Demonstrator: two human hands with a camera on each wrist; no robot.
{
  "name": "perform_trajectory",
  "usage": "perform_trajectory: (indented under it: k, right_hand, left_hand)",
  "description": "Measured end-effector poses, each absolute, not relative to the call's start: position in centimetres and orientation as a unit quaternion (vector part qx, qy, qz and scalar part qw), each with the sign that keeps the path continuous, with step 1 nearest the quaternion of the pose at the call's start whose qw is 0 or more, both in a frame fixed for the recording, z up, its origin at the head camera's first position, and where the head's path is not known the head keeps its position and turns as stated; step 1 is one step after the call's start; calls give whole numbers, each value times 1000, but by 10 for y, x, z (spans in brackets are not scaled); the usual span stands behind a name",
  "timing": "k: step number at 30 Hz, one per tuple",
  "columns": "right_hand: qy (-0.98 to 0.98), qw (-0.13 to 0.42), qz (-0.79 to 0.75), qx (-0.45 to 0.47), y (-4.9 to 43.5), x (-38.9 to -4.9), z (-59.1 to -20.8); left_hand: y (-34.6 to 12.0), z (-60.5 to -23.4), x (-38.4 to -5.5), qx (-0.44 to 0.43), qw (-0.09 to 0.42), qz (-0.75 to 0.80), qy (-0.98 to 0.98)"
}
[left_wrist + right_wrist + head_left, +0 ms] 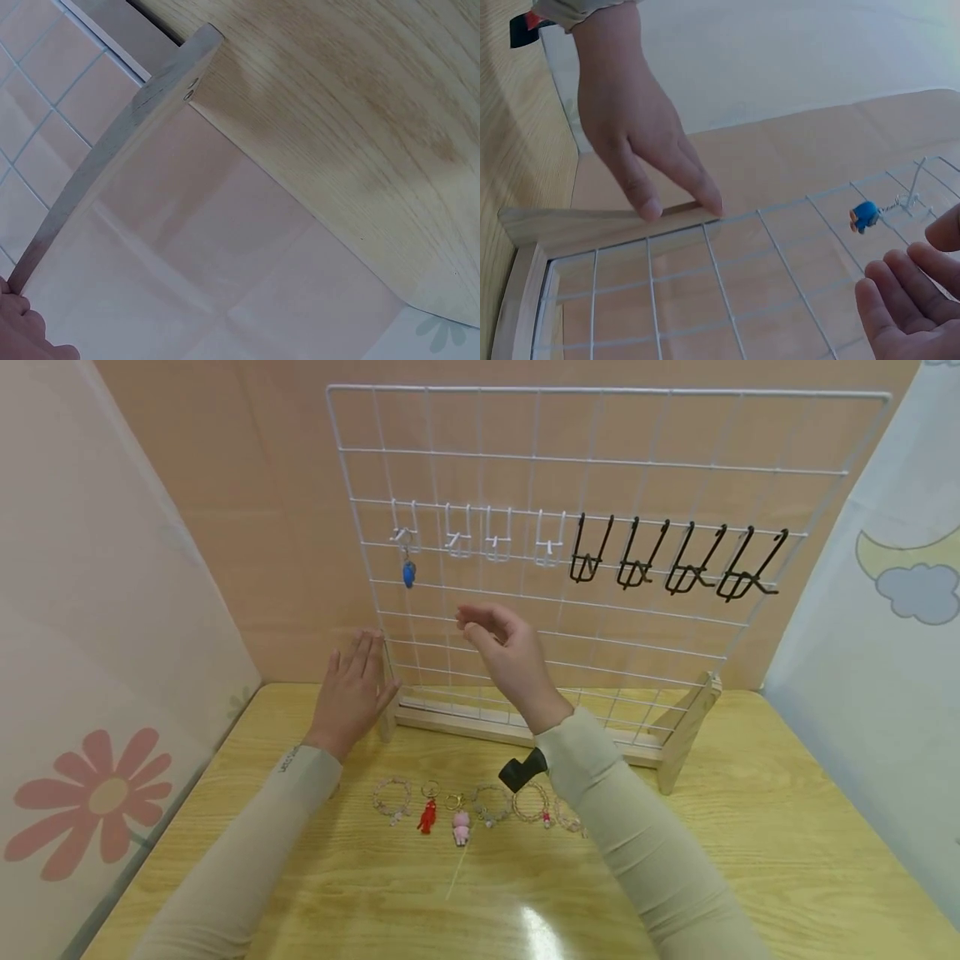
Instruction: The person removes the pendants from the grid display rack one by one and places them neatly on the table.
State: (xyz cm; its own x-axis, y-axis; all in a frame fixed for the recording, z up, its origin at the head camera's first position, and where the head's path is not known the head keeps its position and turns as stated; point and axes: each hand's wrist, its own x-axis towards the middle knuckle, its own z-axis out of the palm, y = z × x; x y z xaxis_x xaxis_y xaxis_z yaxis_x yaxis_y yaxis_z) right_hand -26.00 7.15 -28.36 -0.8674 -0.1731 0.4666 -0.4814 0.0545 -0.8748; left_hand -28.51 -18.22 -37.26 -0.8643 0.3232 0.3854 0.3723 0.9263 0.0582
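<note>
My left hand [348, 693] rests, fingers extended, against the left wooden support [112, 157] of a white wire grid rack [480, 596]. In the right wrist view its fingertips touch the wood near the frame's edge. My right hand [513, 660] hovers before the grid's middle, fingers loosely bent and holding nothing. In the right wrist view, its fingers lie close below a blue figure keychain [865, 216]. That keychain hangs by its ring from the leftmost white hook [405, 533]. More white hooks [497, 539] and several black hooks [635, 564] line the same bar.
On the table before the rack lie a red figure keychain [427, 817], a pink figure keychain [461, 828] and several beaded bracelets [392, 797]. The right sleeve partly covers the rightmost bracelet. A wooden foot [686, 735] supports the rack's right end.
</note>
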Motion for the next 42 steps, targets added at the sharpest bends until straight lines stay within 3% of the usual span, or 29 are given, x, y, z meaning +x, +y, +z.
perform_trajectory:
  k: [10,23,42]
  right_hand:
    - [-698,180,657,221,32,-276,-272]
    - [-713,171,655,186,-4,-289,-262]
    - [-715,161,658,175,-13,-292,-246]
  left_hand:
    - [-180,-375,-287,-181,194,-79,-961]
    - [-182,-377,-285,-174,197,-72,-962]
    - [-181,-373,-283,-174,192,-73,-963]
